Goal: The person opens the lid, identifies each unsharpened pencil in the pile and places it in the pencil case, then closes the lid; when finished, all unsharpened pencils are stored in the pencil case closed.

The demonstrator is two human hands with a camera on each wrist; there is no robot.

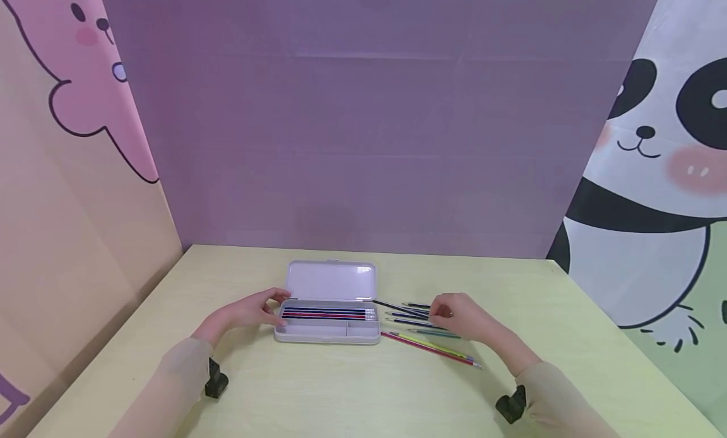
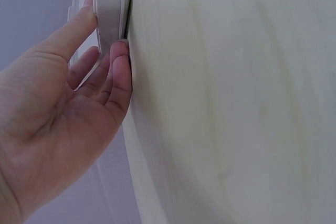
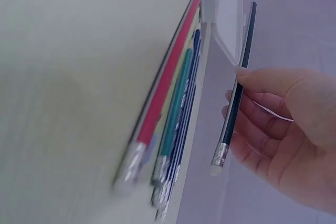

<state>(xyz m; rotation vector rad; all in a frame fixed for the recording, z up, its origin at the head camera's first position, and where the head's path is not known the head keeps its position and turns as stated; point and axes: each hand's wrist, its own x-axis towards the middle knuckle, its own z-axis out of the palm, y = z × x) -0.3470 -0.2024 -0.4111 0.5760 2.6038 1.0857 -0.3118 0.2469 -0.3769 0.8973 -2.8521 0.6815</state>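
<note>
An opened pencil case (image 1: 311, 339), pale and plastic-looking, lies on the table with its lid (image 1: 331, 280) tipped back. Several striped pencils (image 1: 324, 313) lie in its long rear compartment; two front compartments hold nothing visible. At the case's left end my left hand (image 1: 250, 308) grips the edge, thumb at the front corner and fingers towards the hinge side; the left wrist view shows the case end (image 2: 111, 11) between them. My right hand (image 1: 462, 315) pinches a dark pencil (image 3: 237, 100) with a white eraser, raised above the loose pencils, its far end slanting towards the case.
Right of the case several loose pencils lie on the table (image 1: 318, 387), among them a red one (image 1: 426, 348), a yellow one (image 1: 449, 349), a green one (image 3: 176, 108) and dark striped ones (image 3: 189, 98). A purple backdrop (image 1: 363, 141) rises behind the table's far edge.
</note>
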